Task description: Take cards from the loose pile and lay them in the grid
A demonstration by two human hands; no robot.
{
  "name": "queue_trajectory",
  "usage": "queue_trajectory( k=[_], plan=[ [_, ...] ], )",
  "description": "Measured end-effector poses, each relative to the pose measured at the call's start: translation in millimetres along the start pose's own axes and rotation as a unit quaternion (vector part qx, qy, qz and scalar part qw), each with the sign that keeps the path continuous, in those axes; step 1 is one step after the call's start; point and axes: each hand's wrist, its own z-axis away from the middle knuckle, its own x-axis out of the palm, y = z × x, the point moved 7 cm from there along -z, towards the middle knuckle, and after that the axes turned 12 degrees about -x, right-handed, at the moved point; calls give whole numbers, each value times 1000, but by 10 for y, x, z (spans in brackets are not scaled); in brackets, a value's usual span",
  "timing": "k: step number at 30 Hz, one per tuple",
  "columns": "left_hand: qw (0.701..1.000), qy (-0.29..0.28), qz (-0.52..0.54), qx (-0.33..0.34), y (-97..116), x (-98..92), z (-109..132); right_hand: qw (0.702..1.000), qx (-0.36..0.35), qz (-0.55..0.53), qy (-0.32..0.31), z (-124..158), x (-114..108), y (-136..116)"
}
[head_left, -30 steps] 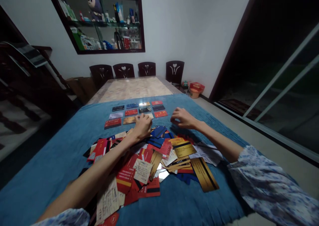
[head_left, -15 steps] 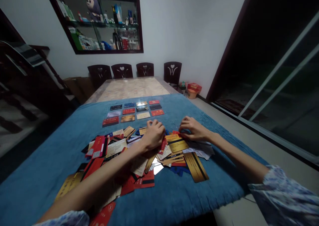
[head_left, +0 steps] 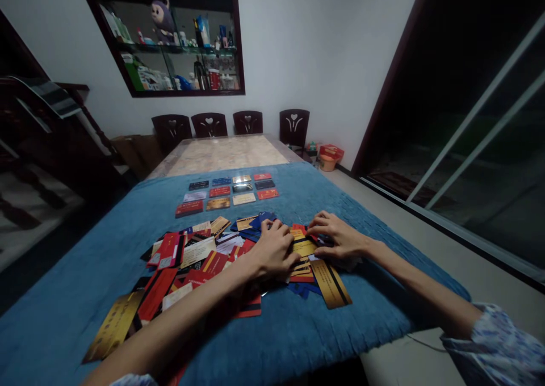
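Note:
A loose heap of plastic cards [head_left: 199,252] in red, gold, white and blue spreads over the near part of the blue cloth. My left hand [head_left: 276,248] rests palm down on the right part of this heap, its fingers apart and bent. At the heap's right edge, my right hand [head_left: 336,235] lies over cards with curved, spread fingers. Between the hands shows a yellow-gold card [head_left: 303,244]. A gold card with a dark stripe [head_left: 331,284] sticks out below my right hand. Several blue cards [head_left: 258,222] lie just beyond my left hand. My palms hide the cards under them.
Beyond the heap, small stacks of cards [head_left: 219,192] stand in three rows on the blue cloth [head_left: 315,190]. The stone tabletop [head_left: 225,150] continues behind it, with dark chairs [head_left: 209,125] at the far end. A glass door [head_left: 460,119] is on the right.
My left hand has come nearer and slightly right, uncovering blue cards behind it. My right hand has shifted a little right and down, its fingers spreading more over the cards.

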Motion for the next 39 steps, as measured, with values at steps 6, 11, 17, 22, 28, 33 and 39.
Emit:
queue_trajectory(
  k=[6, 11, 17, 22, 28, 33, 39],
  plan=[
    [999, -30, -12, -23, 65, -23, 30, 1000, -6, -1, 4, 0, 31, -2],
    [997, -39, -14, -58, 93, -22, 24, 1000, -9, -9, -1, -44, 27, 14],
    [998, -31, -12, -55, 103, -4, 16, 1000, 5, -20, -2, -89, 19, 58],
    [999, -12, -25, -40, 122, 2, 17, 999, 19, -32, 10, -76, 35, 100],
    [999, -6, -22, -38, 115, -9, 3, 998, 21, -49, 32, -54, 37, 110],
    [999, -3, 8, -46, 72, -51, -14, 997, 20, -55, 47, -61, 40, 112],
    [997, 8, 48, -55, -3, -81, -47, 995, 28, -61, 80, -72, 62, 174]
  ],
)
